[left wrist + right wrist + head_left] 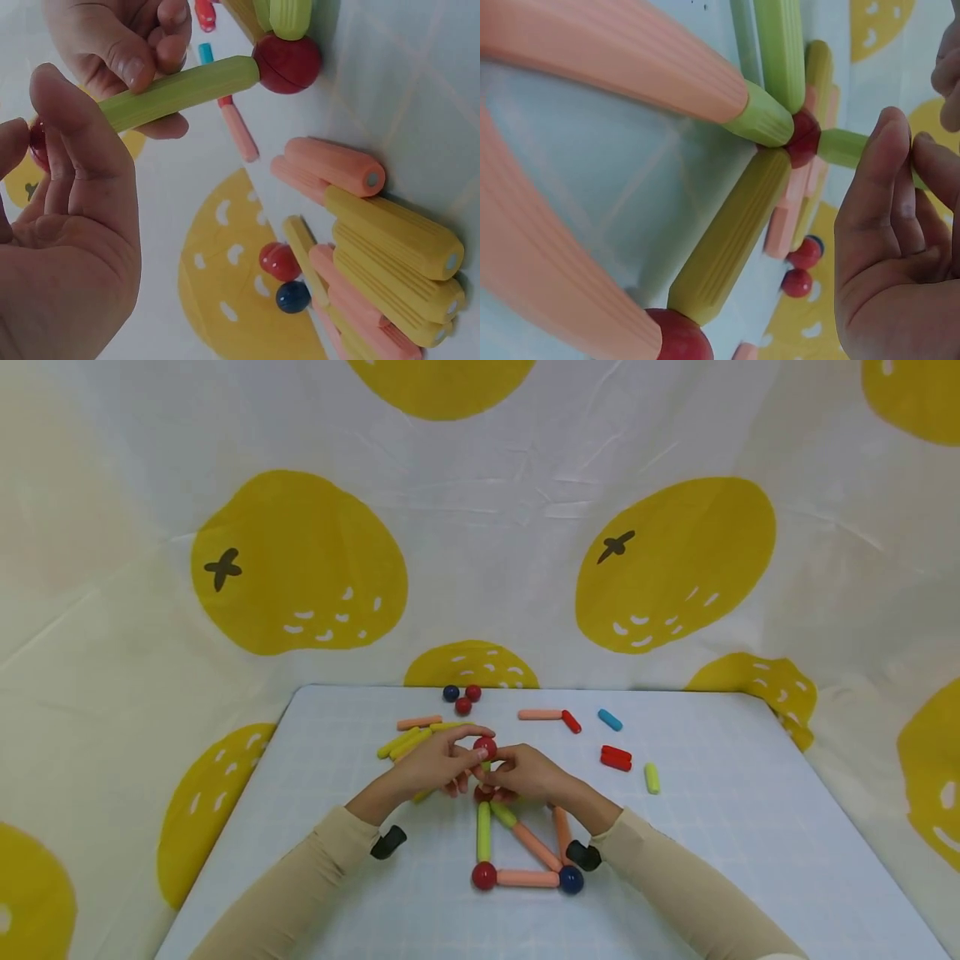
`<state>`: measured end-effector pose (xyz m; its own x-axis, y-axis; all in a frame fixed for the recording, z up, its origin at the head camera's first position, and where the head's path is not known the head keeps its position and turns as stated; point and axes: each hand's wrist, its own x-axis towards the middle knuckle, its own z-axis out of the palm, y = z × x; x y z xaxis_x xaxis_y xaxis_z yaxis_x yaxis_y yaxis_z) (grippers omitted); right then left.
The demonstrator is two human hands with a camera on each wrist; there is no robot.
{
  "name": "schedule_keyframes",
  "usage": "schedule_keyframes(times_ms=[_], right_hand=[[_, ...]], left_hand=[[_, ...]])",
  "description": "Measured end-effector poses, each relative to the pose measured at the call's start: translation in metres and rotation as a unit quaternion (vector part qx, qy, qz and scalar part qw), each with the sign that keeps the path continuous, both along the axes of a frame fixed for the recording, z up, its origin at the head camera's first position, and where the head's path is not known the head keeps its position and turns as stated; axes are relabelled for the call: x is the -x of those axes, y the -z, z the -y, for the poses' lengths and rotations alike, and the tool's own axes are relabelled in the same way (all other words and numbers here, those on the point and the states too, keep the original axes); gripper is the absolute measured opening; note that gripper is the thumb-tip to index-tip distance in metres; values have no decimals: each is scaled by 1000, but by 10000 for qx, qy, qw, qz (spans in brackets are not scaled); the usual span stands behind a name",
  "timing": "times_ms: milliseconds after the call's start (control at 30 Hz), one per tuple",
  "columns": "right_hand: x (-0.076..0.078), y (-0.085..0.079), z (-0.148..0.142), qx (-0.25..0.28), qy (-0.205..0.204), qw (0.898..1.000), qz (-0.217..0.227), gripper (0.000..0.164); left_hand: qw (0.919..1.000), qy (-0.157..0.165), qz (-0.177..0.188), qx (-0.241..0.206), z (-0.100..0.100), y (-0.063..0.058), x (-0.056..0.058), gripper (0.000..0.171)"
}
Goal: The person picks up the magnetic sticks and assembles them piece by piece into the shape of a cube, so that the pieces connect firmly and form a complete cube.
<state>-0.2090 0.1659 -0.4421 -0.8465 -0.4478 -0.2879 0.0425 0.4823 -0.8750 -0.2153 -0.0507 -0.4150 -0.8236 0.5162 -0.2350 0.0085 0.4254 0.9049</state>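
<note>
A light green stick (180, 94) stands up from a red ball (289, 64), which joins it to a frame of sticks and balls on the table. My left hand (442, 762) holds another red ball (486, 746) at the stick's top end, between thumb and fingers. Below that ball my right hand (531, 772) pinches the green stick. Toward me, the frame has a green stick (483, 833), a red corner ball (483, 876), a pink stick (527, 878) and a dark blue ball (571, 880). A yellow stick (731, 236) also runs from the joining ball.
Yellow sticks (405, 746) and pink ones lie piled behind my left hand. Two red balls and a blue ball (451, 693) sit at the back edge. Short red sticks (616, 758), a blue stick (610, 720) and a short green stick (652, 778) lie to the right.
</note>
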Motion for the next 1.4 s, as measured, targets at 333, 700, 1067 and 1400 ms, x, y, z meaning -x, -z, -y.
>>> schedule_keyframes(times_ms=[333, 700, 1067, 1400], right_hand=[[-1, 0, -8, -142, 144, 9998, -48, 31], [0, 1, -13, -148, 148, 9998, 66, 27], [0, 0, -10, -92, 143, 9997, 157, 28], [1, -4, -6, -106, -9, 9998, 150, 33]], left_hand=[[9967, -626, 45, 523, 13, 13, 8, 37], [9768, -563, -161, 2059, 11, 51, 9, 27], [9574, -367, -504, 2821, -6, 58, 7, 24], [9561, -679, -242, 2839, -20, 59, 11, 29]])
